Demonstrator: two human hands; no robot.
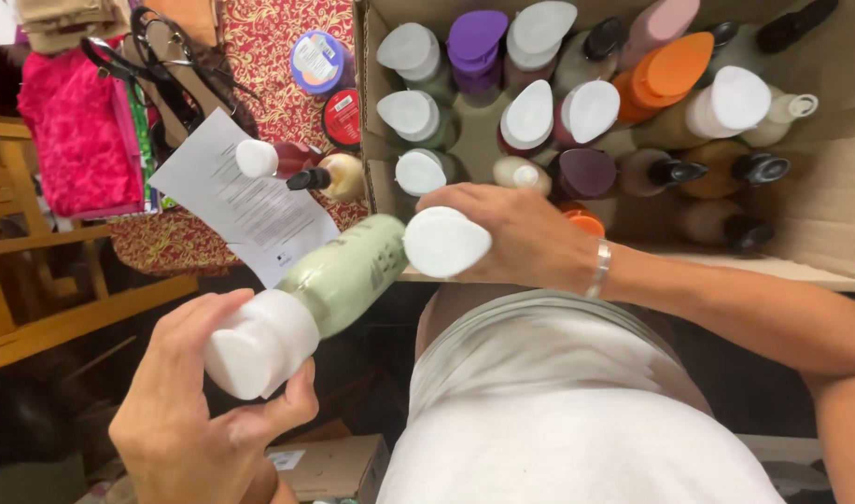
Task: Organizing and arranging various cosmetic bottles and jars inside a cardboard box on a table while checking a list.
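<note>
At the far left a bright pink cloth (pixel 68 131) lies over a wooden chair (pixel 17 243), with black straps (pixel 157 56) beside it on a red and gold patterned tablecloth (pixel 269 42). A printed sheet of paper (pixel 245 210) lies on that cloth, and on the paper's upper edge two small bottles lie on their sides: a dark red bottle with a white cap (pixel 269 159) and a cream bottle with a black cap (pixel 332 177). Above them sit a round purple-lidded tub (pixel 317 61) and a red jar (pixel 342 119).

The left hand (pixel 199 411) is curled around the white cap of a pale green bottle (pixel 348 275), thumb on one side of the cap and fingers on the other, gripping it firmly. The bottle is tilted, its body pointing up and to the right toward the box.

The right hand (pixel 511 233), a silver bracelet (pixel 600 269) on its wrist, is closed over a white-capped bottle (pixel 444 241) at the front edge of the cardboard box (pixel 819 224); only the cap shows, the body is hidden by the hand. The two held bottles are just beside each other.

The box is packed with upright bottles, capped in white, purple, orange, pink and black.
</note>
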